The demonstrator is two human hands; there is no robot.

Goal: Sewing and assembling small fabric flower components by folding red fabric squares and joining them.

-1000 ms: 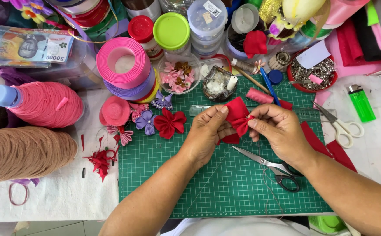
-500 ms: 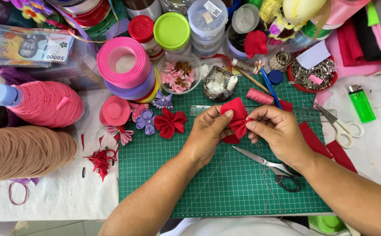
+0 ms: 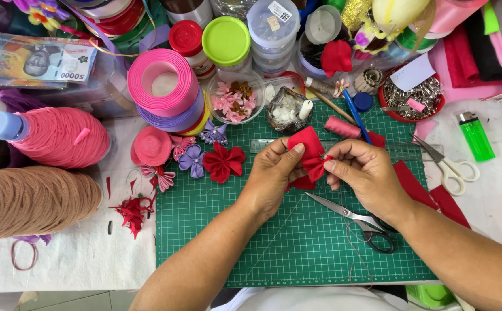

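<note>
Green cutting mat [image 3: 274,253], nearest, on the counter. Black-handled scissors [image 3: 361,222] lying on it under the right wrist. Above mat centre: left hand [image 3: 274,178] and right hand [image 3: 361,173], each pinching the red fabric piece [image 3: 310,158] between thumb and fingers. Left of them: red fabric flower [image 3: 223,162], purple flower [image 3: 193,160]. Farther back: pink ribbon roll [image 3: 161,80], green-lidded jar [image 3: 226,41].

hands [image 3: 320,173]: bare, no rings | forearms: uncovered, no sleeves | torso: white garment at bottom edge
</note>
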